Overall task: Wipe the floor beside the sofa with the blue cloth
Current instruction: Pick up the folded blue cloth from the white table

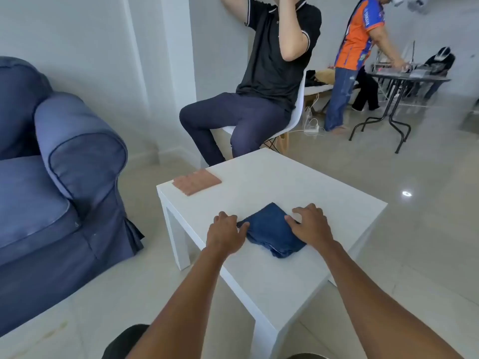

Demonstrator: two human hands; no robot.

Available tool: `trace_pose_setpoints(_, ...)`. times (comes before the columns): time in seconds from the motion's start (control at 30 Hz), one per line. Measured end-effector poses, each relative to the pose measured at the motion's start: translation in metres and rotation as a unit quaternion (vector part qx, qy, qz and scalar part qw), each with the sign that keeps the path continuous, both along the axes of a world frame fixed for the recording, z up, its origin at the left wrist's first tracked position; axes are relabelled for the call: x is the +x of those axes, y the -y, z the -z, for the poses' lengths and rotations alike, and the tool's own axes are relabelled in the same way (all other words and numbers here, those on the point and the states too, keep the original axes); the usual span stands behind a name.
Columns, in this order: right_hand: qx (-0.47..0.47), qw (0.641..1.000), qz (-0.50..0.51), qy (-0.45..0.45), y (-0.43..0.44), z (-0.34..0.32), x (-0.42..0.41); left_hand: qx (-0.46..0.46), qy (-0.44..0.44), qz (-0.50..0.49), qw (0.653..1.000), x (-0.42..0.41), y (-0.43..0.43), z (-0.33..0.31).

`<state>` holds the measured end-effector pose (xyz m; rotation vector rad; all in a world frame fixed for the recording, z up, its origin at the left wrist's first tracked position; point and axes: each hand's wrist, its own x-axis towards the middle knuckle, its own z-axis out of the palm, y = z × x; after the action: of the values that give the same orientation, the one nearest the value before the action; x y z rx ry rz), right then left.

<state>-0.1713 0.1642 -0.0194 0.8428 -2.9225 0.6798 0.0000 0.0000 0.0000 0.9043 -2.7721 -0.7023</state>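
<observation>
Lying between both hands' fingers (290, 219): blue cloth (272, 229).

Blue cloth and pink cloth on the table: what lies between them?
Nothing. In the head view, only bare white table top separates the blue cloth from the pink cloth.

1. Both bare forearms reach forward from the bottom of the view, roughly parallel, a gap between them.
2. The left hand (225, 233) lies palm down, knuckles up — fingers curled, their tips at the near left edge of the folded dark blue cloth (272, 230).
3. The right hand (311, 225) lies palm down with fingers spread, pressing the cloth's right side.
</observation>
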Motion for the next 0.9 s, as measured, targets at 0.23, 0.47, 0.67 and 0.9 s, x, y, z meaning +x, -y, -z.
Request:
trace_pose_setpoints(0.23, -0.118, 0.988, -0.012, 0.098, 0.043, -0.008, 0.002, -0.033, -0.039, -0.122, 0.991, -0.029, -0.018, 0.011)
trace_pose_setpoints(0.47, -0.083, 0.988, 0.004, 0.133, 0.053, -0.019, 0.001, 0.12, -0.062, -0.115, 0.984, -0.028, -0.01, -0.005)
trace_pose_setpoints(0.67, -0.201, 0.953, -0.015, 0.227, 0.066, -0.071, 0.021, 0.182, -0.157, -0.134, 0.961, 0.005, 0.017, -0.035)
trace_pose_setpoints(0.9, -0.225, 0.939, -0.132, 0.224, 0.128, -0.134, 0.084, 0.104, -0.227, -0.181, 0.951, 0.091, 0.077, -0.099)
